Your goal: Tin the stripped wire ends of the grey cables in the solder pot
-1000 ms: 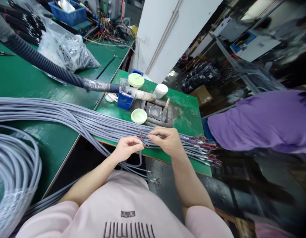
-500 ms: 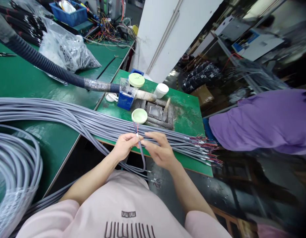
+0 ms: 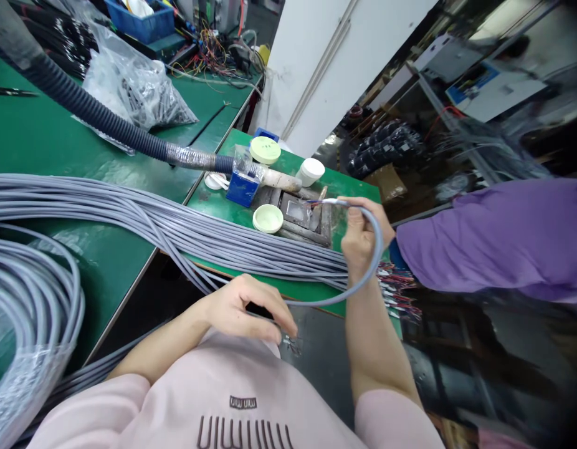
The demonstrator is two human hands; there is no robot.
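My right hand (image 3: 366, 234) grips a grey cable (image 3: 375, 249) near its stripped end, with the white band and thin coloured wires pointing left. Those wire tips are over the square metal pot (image 3: 298, 211) set in a dark frame; whether they touch its surface I cannot tell. From my hand the cable loops down and back left. My left hand (image 3: 251, 308) hovers over the table's front edge, fingers apart and holding nothing. A small pale green cup (image 3: 268, 219) stands just left of the pot. Behind my hands runs a thick bundle of grey cables (image 3: 214, 234).
A ribbed hose (image 3: 129, 137) ends in a pale nozzle beside the pot, by a blue box (image 3: 242, 189). Behind stand a white tub (image 3: 311, 171) and a green lid (image 3: 265, 149). Coiled cable (image 3: 40, 293) lies left. A person in a purple top (image 3: 494, 240) is at right.
My right hand has carried the cable end right and forward, from in front of the cup to the pot. My left hand has let go and drawn back toward me.
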